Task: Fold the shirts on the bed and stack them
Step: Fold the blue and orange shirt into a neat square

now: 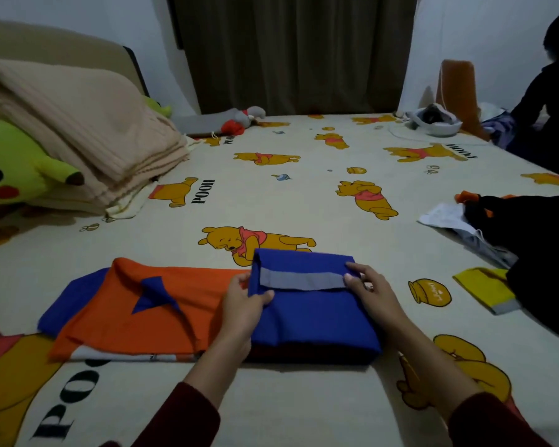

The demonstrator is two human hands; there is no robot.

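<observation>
Mid-fold on one orange-and-blue shirt [162, 304], spread near the front edge of the bed [304, 195]. Blue lower half with a grey band [304, 279] already turned over onto itself at the right, forming a thick block; orange collar end at the left not yet folded in, one blue sleeve poking out beyond it. Left hand [242, 304] at the block's left edge, thumb on top and fingers [265, 297] closed on the blue cloth. Right hand [367, 290] at the band's right end, fingers [357, 269] pressing down on the fabric; pinching or merely flattening, cannot tell. No finished stack anywhere in view. At the right side of the bed, well apart from the hands, a heap of dark, white and orange clothes [510, 227] waiting unfolded, with a yellow piece with a grey hem [488, 290] just beside it. Judged from this: first garment roughly halfway, everything else untouched, stacking not begun. Beige blanket [88, 124] and green plush toy [13, 166] at the far left, clear of the work.
</observation>
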